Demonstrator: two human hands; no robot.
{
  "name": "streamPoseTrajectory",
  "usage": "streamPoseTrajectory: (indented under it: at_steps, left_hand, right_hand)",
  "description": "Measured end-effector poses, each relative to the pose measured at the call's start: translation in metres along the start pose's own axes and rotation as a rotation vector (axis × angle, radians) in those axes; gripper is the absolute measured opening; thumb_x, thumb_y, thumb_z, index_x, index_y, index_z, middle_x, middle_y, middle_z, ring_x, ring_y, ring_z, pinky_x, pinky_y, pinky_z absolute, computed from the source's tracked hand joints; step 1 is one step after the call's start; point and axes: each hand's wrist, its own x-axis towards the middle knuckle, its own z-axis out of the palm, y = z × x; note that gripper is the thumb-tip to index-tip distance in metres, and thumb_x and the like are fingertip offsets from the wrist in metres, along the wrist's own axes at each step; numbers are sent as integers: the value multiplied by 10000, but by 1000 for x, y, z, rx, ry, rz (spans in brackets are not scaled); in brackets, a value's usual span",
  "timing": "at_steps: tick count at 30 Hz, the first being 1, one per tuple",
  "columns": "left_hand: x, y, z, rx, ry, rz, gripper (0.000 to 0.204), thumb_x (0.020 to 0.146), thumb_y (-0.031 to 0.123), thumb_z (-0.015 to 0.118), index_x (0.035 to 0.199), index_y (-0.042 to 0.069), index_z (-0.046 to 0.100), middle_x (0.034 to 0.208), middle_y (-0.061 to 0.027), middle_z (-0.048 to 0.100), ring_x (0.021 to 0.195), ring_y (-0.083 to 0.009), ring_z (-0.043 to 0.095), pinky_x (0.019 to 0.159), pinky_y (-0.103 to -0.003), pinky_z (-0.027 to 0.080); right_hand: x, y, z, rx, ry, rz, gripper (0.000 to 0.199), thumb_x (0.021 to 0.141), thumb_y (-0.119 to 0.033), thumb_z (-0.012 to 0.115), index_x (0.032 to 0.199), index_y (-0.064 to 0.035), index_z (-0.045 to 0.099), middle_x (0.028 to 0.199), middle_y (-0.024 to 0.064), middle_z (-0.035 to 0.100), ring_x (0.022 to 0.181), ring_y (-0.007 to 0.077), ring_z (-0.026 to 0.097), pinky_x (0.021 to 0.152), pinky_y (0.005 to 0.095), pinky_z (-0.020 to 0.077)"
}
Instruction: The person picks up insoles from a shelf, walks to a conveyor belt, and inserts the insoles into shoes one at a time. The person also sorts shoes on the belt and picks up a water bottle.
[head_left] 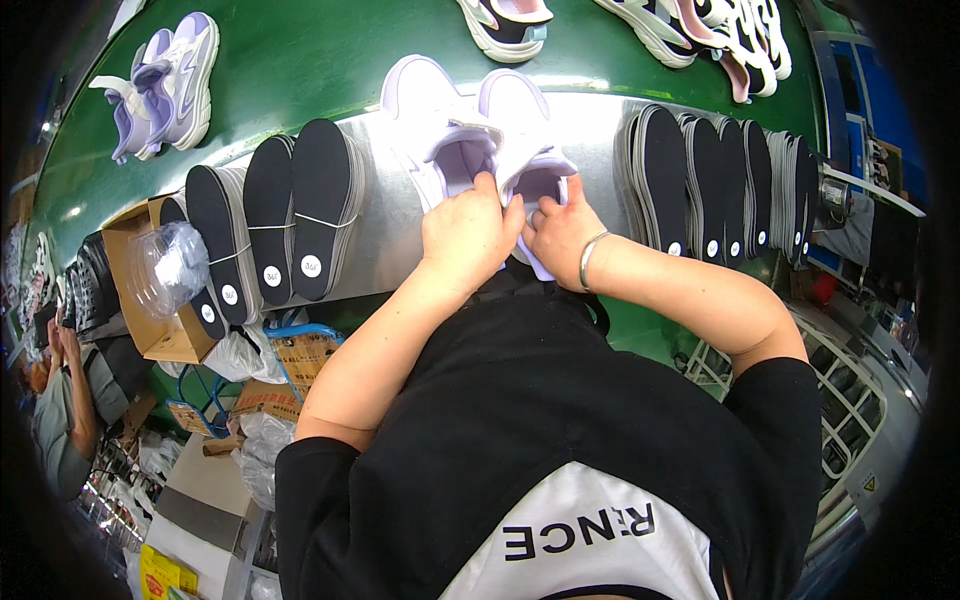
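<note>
A pair of white and lilac sneakers lies on the metal strip in front of me, toes pointing away: the left sneaker (418, 105) and the right sneaker (517, 115). My left hand (462, 235) is closed at the heel of the left sneaker, with a finger at its lilac opening and the thumb toward the right sneaker. Closed around the heel collar of the right sneaker is my right hand (565, 237), with a bracelet on its wrist. The fingertips of both hands are partly hidden.
Black insole stacks stand at the left (325, 210) and at the right (660, 180). On the green table, more lilac sneakers (185, 85) lie far left and others (505, 25) at the back. An open carton (175, 335) holds clear plastic. A co-worker's arm (80, 395) shows at far left.
</note>
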Motion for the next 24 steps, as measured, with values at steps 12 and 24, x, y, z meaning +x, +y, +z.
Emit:
streamPoseTrajectory:
  at_steps: [12,24]
  left_hand:
    - [-4,-9,-9,-36,23,-55,333,720,277,512,812,-41,476,536,-159,546,533,-320,573,512,-427,454]
    - [113,-91,-162,70,488,-317,345,740,310,476,853,-13,523,745,-205,588,734,-373,564,654,-437,426]
  right_hand:
    - [-65,82,49,1631,930,324,197,785,-12,442,958,16,530,889,47,553,797,101,517,737,225,422]
    - [25,118,-26,639,1143,292,485,677,-171,608,1123,-98,431,1109,164,423,1018,328,416,853,373,369]
